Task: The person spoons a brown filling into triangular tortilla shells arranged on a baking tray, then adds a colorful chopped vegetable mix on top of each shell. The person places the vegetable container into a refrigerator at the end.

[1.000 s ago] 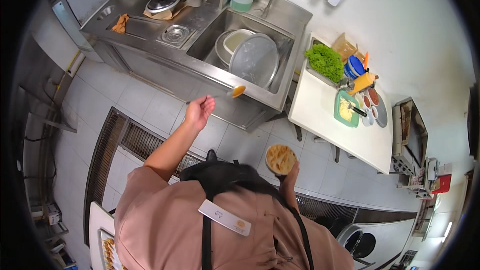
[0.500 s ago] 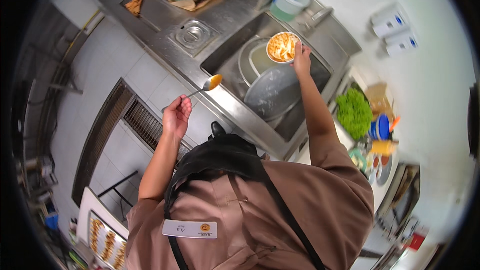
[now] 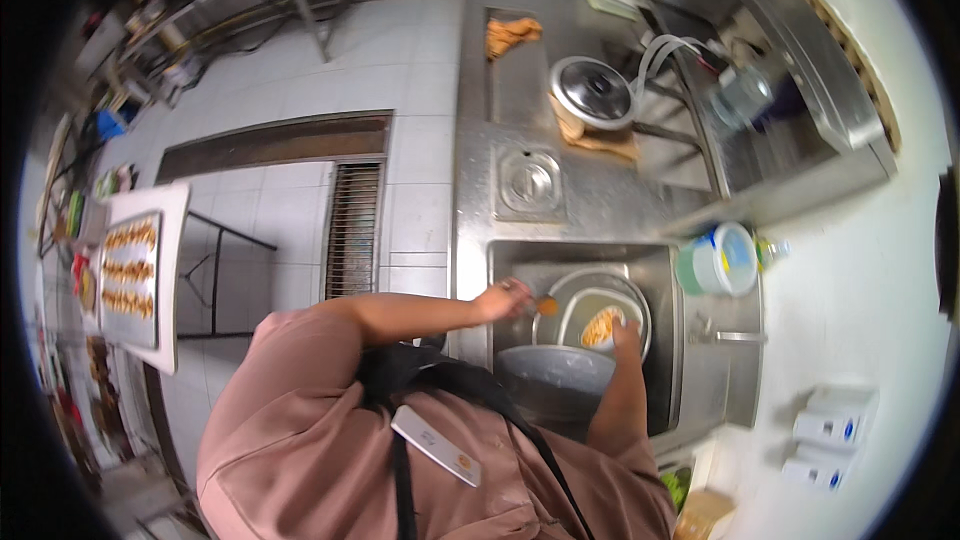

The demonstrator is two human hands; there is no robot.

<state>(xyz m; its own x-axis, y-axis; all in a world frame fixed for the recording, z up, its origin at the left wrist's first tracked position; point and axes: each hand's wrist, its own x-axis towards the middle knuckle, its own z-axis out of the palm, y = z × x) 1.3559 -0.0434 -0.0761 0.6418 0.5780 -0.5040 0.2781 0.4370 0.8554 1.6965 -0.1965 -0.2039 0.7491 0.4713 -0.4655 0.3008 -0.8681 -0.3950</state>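
My left hand (image 3: pixel 503 301) is closed round the handle of a spoon (image 3: pixel 547 306) whose tip carries orange sauce. The spoon hangs over the left part of a steel sink (image 3: pixel 664 340), apart from the bowl. In my right hand (image 3: pixel 626 334) is a small white bowl (image 3: pixel 602 327) streaked with orange and white, its opening turned partly toward me. The bowl is low over the sink, above a round metal pan (image 3: pixel 640 297); whether they touch I cannot tell. Nearer me in the sink leans a large grey basin (image 3: pixel 560 368).
A lidded pot (image 3: pixel 592 90), an orange cloth (image 3: pixel 512 37) and a steel lid (image 3: pixel 528 183) are on the counter beyond the sink. To the right are a plastic bucket (image 3: pixel 730 258) and a tap (image 3: pixel 738 336). A food tray (image 3: pixel 131 278) lies on the left table.
The view has swung toward the counter. My right hand has brought the bowl down into the sink area; my left hand has carried the spoon in over the sink, closer to the bowl.
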